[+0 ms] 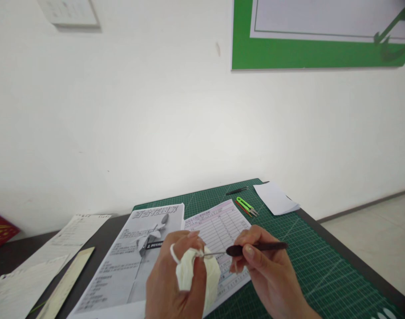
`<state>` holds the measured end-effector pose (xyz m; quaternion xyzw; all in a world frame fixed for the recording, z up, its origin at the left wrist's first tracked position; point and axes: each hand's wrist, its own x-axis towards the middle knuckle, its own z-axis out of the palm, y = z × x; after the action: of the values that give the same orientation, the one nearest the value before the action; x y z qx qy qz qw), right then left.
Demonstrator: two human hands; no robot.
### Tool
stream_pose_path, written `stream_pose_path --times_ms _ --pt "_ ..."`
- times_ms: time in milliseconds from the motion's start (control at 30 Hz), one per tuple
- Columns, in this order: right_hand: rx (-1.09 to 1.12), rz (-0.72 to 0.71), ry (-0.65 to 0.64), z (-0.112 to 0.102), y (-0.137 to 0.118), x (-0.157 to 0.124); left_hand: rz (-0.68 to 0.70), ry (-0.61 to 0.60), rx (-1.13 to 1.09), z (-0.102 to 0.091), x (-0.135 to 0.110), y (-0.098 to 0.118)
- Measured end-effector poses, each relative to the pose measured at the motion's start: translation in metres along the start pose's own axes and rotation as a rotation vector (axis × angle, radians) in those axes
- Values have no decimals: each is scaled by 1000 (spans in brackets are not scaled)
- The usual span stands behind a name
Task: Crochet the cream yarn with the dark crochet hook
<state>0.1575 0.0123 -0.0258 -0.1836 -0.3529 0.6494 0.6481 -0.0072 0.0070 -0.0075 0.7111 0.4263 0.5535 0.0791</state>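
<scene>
My left hand (171, 283) is closed around a pale cream bundle of yarn (212, 277), with a strand looped over a finger. Whether the bundle is a ball or a worked piece I cannot tell. In my right hand (274, 272) is a crochet hook with a dark handle (267, 248), pinched between thumb and fingers. Its thin metal shaft (216, 253) points left, and the tip meets the yarn at my left fingertips, where the stitch detail is too small to make out.
Under my hands lie a printed sheet with a flower picture (122, 261) and a lined form (219, 221), on a green cutting mat (329, 270). Green thread snips (245, 206), a black pen-like tool (236, 191) and white paper (275, 198) lie behind. Leftward are a ruler-like strip (68, 283) and handwritten sheets (69, 235).
</scene>
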Motion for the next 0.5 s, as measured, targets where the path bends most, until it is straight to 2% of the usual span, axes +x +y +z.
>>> stream_pose_path --times_ms 67,200,233,333,500 --pt "-5 -21 2 -3 -3 2 -124 -106 -232 1 2 3" --pt "-4 -26 1 -6 -5 6 -411 -485 -877 -1 7 5" --pt "-3 -12 -12 -7 -5 7 -456 -542 -1012 -2 8 5" --pt "4 28 -48 -7 -3 8 -567 -566 -1214 -2 11 0" --pt "25 33 -71 -7 -4 9 -692 -542 -1212 0 10 -5"
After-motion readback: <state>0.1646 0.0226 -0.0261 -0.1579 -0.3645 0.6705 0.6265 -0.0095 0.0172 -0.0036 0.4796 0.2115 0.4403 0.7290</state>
